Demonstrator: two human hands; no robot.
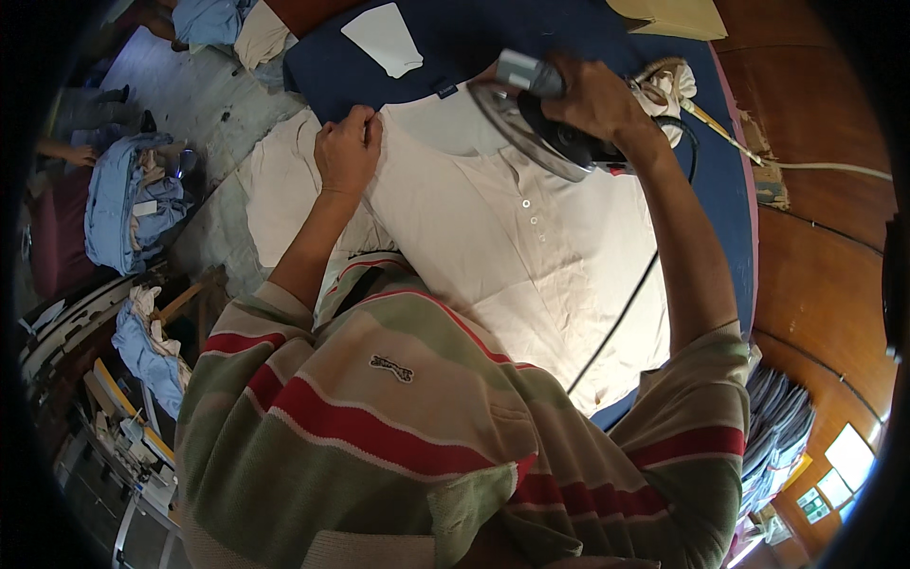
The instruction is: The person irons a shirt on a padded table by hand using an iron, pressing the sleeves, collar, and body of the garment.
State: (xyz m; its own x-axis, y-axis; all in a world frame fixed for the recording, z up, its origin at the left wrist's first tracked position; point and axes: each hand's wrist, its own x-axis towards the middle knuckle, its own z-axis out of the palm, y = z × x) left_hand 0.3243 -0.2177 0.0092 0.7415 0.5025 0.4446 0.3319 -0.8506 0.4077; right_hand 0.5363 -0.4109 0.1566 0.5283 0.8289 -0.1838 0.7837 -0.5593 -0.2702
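A cream buttoned shirt [569, 256] is spread over a dark blue padded board [455, 38], its button placket running down the middle. My right hand [592, 100] is wrapped round the handle of a clothes iron [536, 137]. The iron is above the shirt's upper part, tilted so that its metal edge shows; whether it touches the cloth I cannot tell. At the shirt's upper left edge, my left hand [348, 150] is closed, its curled fingers gripping the cloth. A dark cord [621, 313] crosses the shirt.
A white card template [383, 40] lies on the board's far side. Bunched cloth [664, 85] and a stick-like rod [720, 130] are at the far right, near a wooden wall [815, 237]. Blue garments [133, 204] are piled at left, beside another person's hand [83, 155].
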